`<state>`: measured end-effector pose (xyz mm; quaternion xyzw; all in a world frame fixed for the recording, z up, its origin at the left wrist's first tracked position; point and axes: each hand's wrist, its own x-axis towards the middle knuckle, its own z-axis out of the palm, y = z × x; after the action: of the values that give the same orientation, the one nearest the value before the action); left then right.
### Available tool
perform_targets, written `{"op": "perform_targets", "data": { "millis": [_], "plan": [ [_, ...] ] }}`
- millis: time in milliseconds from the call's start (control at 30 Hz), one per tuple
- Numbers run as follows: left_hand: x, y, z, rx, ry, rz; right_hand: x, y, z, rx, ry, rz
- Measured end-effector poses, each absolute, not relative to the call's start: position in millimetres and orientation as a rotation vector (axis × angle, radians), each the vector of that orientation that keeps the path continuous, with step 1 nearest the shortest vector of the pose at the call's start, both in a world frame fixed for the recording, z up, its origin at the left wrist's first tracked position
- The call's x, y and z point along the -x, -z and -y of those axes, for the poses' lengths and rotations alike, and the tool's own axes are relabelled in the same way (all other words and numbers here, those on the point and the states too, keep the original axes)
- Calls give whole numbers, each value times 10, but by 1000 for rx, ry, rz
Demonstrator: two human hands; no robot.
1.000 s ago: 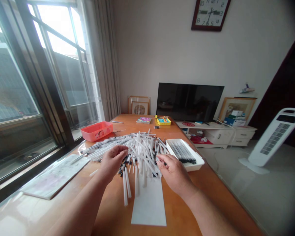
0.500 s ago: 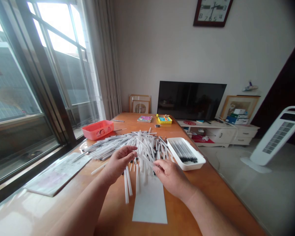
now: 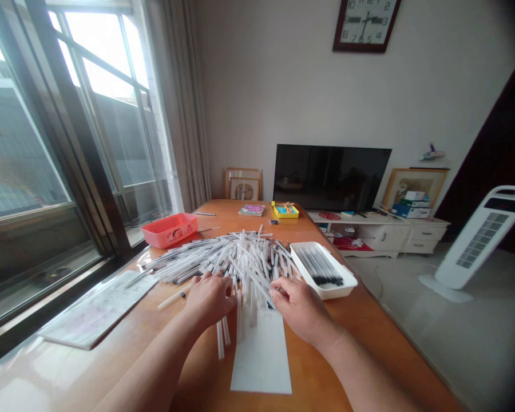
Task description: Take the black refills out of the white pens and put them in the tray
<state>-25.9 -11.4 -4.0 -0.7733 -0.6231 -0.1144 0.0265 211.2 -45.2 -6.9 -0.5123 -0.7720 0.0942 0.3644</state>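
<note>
A large heap of translucent white pen barrels (image 3: 223, 252) with black parts among them lies across the table. My right hand (image 3: 298, 303) is closed, thumb against fingers, on the near end of one pen barrel (image 3: 260, 286) that slants up to the left over the heap. My left hand (image 3: 210, 297) is palm down at the heap's near left edge, fingers reaching forward and thumb apart; its fingertips are partly hidden. Beneath the right hand's barrel, a white sheet (image 3: 261, 366) extends toward me, with several barrels on its far part.
A white tray (image 3: 349, 286) of black-ended pens stands at the right edge. A red plastic basket (image 3: 169, 229) sits far left, near a booklet (image 3: 98, 309) by the window. Farther back are a colourful book (image 3: 252, 210) and a yellow box (image 3: 285, 212).
My left hand has left the barrel's upper end and dropped down and left onto the near edge of the heap. My right hand keeps the barrel in nearly the same place.
</note>
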Motion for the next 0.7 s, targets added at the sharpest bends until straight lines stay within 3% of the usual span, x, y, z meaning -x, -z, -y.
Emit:
{"op": "perform_targets", "data": {
  "millis": [333, 700],
  "plan": [
    [139, 52, 95, 2316, 165, 1862, -2133, 26, 464, 1306, -245, 1977],
    [151, 51, 67, 2225, 188, 2009, -2130, 17, 465, 1308, -256, 1978]
  ]
}}
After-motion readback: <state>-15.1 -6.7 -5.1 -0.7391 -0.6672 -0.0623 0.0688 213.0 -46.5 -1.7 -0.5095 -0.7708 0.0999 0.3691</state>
